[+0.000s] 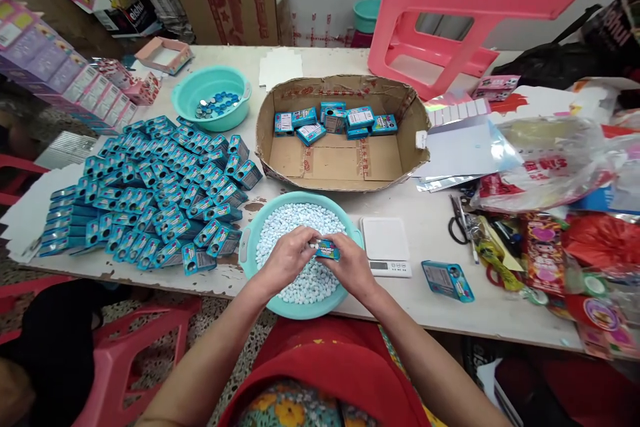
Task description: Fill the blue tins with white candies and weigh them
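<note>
Over a turquoise basin (246, 243) of small pale-blue candies (305, 290), both hands meet at a small blue candy box (328, 249). My right hand (354, 268) is closed around the box, its printed side facing up. At the box's left end, my left hand (293, 257) has its fingers pinched together; small white bits show by the fingertips, but what they grip is mostly hidden. A white digital scale (385, 240) stands right of the basin. Farther right, a flattened blue box (447, 280) lies on the table.
Many blue boxes (165, 193) crowd the table's left. A cardboard tray (340, 180) behind the basin holds several more. Another basin (210, 123) contains blue and silver discs. Scissors (457, 223), plastic bags and a pink stool (400, 20) occupy the right.
</note>
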A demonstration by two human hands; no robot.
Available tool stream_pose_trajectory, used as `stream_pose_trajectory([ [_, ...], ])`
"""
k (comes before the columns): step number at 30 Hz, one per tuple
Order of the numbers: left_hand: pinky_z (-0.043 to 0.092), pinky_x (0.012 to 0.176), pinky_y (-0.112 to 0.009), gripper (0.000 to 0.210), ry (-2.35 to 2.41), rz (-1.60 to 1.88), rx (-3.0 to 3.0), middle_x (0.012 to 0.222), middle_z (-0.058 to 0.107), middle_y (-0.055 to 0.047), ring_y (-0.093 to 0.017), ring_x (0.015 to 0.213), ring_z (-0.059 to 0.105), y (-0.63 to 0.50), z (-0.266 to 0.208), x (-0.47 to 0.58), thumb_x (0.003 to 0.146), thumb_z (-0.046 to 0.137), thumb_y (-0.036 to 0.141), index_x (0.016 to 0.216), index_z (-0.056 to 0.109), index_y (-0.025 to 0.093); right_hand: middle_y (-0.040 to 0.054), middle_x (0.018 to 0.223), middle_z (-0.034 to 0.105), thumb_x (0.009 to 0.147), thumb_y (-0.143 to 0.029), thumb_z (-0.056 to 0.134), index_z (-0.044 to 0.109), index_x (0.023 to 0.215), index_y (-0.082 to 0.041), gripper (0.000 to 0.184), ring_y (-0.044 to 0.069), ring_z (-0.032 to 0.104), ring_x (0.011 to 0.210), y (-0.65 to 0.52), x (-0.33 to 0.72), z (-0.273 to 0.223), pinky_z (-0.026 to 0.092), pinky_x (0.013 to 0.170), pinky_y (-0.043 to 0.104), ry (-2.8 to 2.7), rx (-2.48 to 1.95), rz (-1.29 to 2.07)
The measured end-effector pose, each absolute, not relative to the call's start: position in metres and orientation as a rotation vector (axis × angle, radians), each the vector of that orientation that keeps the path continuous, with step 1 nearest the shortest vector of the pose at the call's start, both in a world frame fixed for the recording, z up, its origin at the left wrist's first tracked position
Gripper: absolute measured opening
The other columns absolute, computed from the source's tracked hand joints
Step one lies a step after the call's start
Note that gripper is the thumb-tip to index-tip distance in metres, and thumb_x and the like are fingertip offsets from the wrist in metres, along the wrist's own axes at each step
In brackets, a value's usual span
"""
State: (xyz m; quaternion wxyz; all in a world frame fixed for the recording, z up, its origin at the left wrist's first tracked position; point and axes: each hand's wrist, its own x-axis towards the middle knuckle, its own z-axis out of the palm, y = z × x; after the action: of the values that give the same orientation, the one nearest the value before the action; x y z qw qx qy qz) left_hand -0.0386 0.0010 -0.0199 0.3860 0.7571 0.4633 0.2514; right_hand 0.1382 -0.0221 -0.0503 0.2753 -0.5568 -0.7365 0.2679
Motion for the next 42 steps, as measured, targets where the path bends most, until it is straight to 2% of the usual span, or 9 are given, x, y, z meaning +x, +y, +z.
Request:
stream_pose_trajectory([
  [12,0.046,0.074,-0.028,0.020,1.410,0.415,2.147,0.088,0.061,-0.005,-0.018,0.085,0.059,0.004,-0.032,-0.050,0.088,0.044,0.016,0.090,0.063,0.019,0.0053,0.098,0.064,0.074,-0.022,0.069,0.057,0.103,-0.022,0.032,0.024,0.059,0.093,-0.021,0.146,-0.052,0.047,0.078,0.036,-1.935,-1.555,0.755],
  [15,0.047,0.080,-0.032,0.024,1.457,0.365,2.092,0.106,0.060,-0.008,-0.021,0.096,0.059,0.000,-0.035,-0.059,0.084,0.049,0.014,0.104,0.060,0.020,0.0053,0.099,0.064,0.073,-0.022,0.070,0.057,0.103,-0.022,0.033,0.025,0.059,0.095,-0.019,0.149,-0.055,0.047,0.080,0.037,-1.897,-1.564,0.781],
  [18,0.045,0.091,-0.037,0.049,1.414,0.412,2.147,0.130,0.048,-0.011,-0.025,0.117,0.049,-0.004,-0.035,-0.054,0.079,0.056,0.013,0.126,0.046,0.023,0.0049,0.097,0.063,0.074,-0.024,0.070,0.057,0.102,-0.022,0.031,0.025,0.059,0.094,-0.015,0.142,-0.055,0.048,0.081,0.038,-1.884,-1.491,0.812],
  [22,0.046,0.087,-0.036,0.040,1.334,0.448,2.235,0.110,0.059,-0.007,-0.023,0.105,0.054,0.007,-0.030,-0.051,0.078,0.054,0.012,0.117,0.050,0.023,0.0060,0.105,0.061,0.080,-0.029,0.065,0.052,0.110,-0.024,0.034,0.023,0.058,0.100,-0.003,0.127,-0.044,0.048,0.085,0.038,-1.840,-1.316,0.836],
  [28,0.046,0.088,-0.041,0.036,2.016,0.840,2.063,0.109,0.059,-0.013,-0.028,0.104,0.056,0.052,-0.030,-0.108,0.081,0.055,0.035,0.112,0.049,0.017,0.0148,0.132,0.042,0.077,-0.039,0.067,0.033,0.134,-0.019,0.069,0.029,0.039,0.126,-0.002,0.210,-0.042,0.032,0.104,0.051,-1.423,-1.646,0.106],
  [33,0.049,0.075,-0.055,0.038,2.431,0.511,1.772,0.096,0.059,-0.011,-0.038,0.094,0.058,0.103,-0.089,-0.153,0.072,0.060,0.037,0.103,0.048,0.017,0.0258,0.134,0.039,0.066,-0.056,0.070,0.036,0.133,-0.010,0.088,0.040,0.031,0.128,-0.076,0.332,-0.082,0.022,0.103,0.058,-1.061,-2.171,-0.443],
  [37,0.047,0.070,-0.063,0.023,2.329,0.518,1.729,0.081,0.054,-0.007,-0.041,0.090,0.058,0.118,-0.129,-0.163,0.074,0.054,0.038,0.085,0.044,0.021,0.0215,0.113,0.057,0.054,-0.060,0.073,0.050,0.118,-0.012,0.083,0.040,0.051,0.106,-0.118,0.370,-0.119,0.038,0.087,0.057,-0.869,-2.385,-0.070],
  [40,0.044,0.075,-0.065,0.024,2.345,0.681,1.819,0.104,0.056,-0.012,-0.044,0.101,0.052,0.108,-0.124,-0.156,0.079,0.050,0.038,0.097,0.048,0.022,0.0087,0.081,0.065,0.062,-0.059,0.066,0.060,0.095,-0.014,0.056,0.029,0.060,0.075,-0.122,0.374,-0.130,0.047,0.071,0.045,-0.849,-2.371,0.132],
  [42,0.042,0.083,-0.063,0.030,2.320,0.806,1.972,0.122,0.051,-0.012,-0.042,0.110,0.047,0.097,-0.114,-0.139,0.083,0.047,0.037,0.110,0.049,0.023,0.0063,0.079,0.064,0.065,-0.058,0.065,0.061,0.093,-0.015,0.051,0.025,0.060,0.072,-0.117,0.370,-0.125,0.047,0.070,0.040,-0.849,-2.346,0.131],
])
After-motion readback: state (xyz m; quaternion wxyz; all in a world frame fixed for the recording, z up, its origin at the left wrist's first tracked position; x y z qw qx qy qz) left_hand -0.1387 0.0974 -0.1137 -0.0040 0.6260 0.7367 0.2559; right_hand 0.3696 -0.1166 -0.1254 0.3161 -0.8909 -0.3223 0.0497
